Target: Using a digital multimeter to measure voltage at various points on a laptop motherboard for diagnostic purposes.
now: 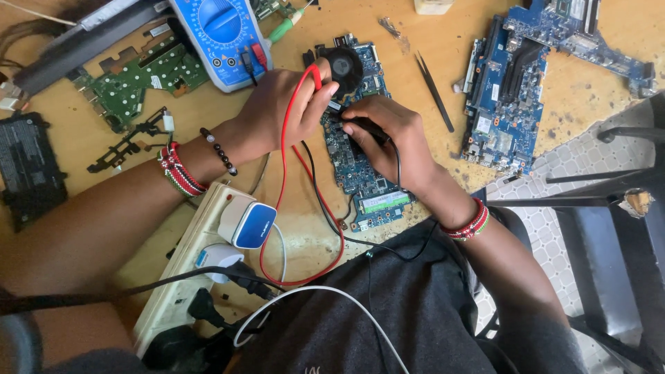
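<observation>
Red probe (315, 73) pinched in left hand (280, 111) grip | black probe (364, 128) apparently clasped by right hand (391, 135) | over motherboard (364, 176)

Near the middle of the wooden counter (443, 55) lies a blue laptop board (360, 163) with a round fan at its far end. The left hand (284, 111) pinches a red probe (315, 75) over the board; its red lead loops toward the near edge. The right hand (391, 135) presses a black probe (364, 128) onto the board. A blue multimeter (218, 38) sits at the far edge, black tweezers (435, 90) right of the board, a white power strip (201, 256) at the near edge.
</observation>
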